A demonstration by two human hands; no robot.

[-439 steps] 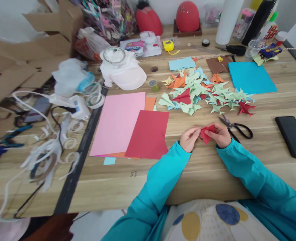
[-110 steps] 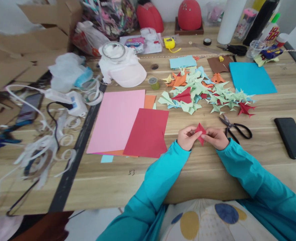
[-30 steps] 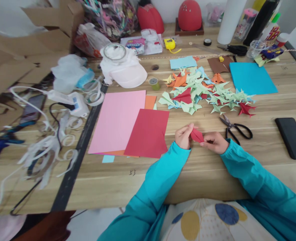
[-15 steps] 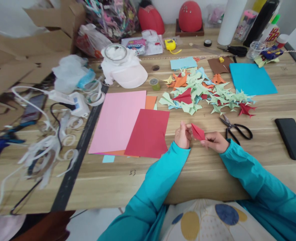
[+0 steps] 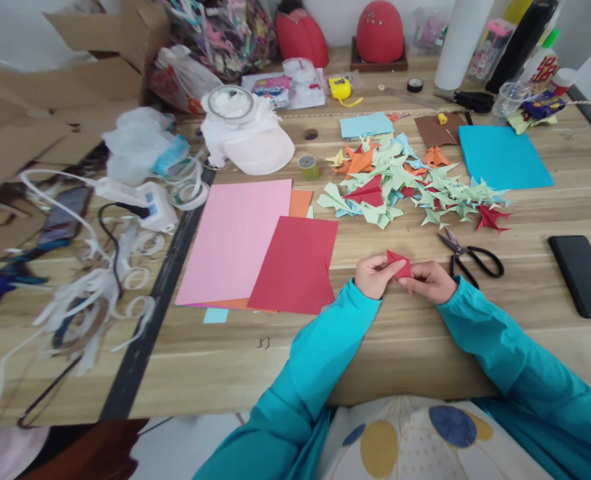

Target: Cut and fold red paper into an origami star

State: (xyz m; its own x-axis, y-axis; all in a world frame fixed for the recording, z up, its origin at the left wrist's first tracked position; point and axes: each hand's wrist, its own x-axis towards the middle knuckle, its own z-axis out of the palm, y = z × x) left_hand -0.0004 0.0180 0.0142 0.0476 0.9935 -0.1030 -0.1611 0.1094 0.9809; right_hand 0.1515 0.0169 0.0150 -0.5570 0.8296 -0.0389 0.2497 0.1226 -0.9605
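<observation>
Between my two hands is a small piece of folded red paper [image 5: 399,261], held just above the table. My left hand [image 5: 373,275] pinches its left side, the thumb lying across the paper's face. My right hand [image 5: 431,281] is closed on its lower right edge. Left of my hands lies a red sheet [image 5: 295,267], partly over a pink sheet [image 5: 240,233]. Beyond them is a heap of folded paper pieces [image 5: 388,175], mostly pale green, with some red, orange and blue ones.
Black-handled scissors [image 5: 468,257] lie open to the right of my hands, and a black phone [image 5: 581,275] is farther right. Blue sheets [image 5: 506,157] lie at the back right. Coiled white strips and cables [image 5: 93,293] crowd the left, near a white cap [image 5: 255,137].
My left thumb has come down onto the red paper and that hand has shifted slightly right. The paper now shows a different, more compact shape. My right hand stays nearly in place.
</observation>
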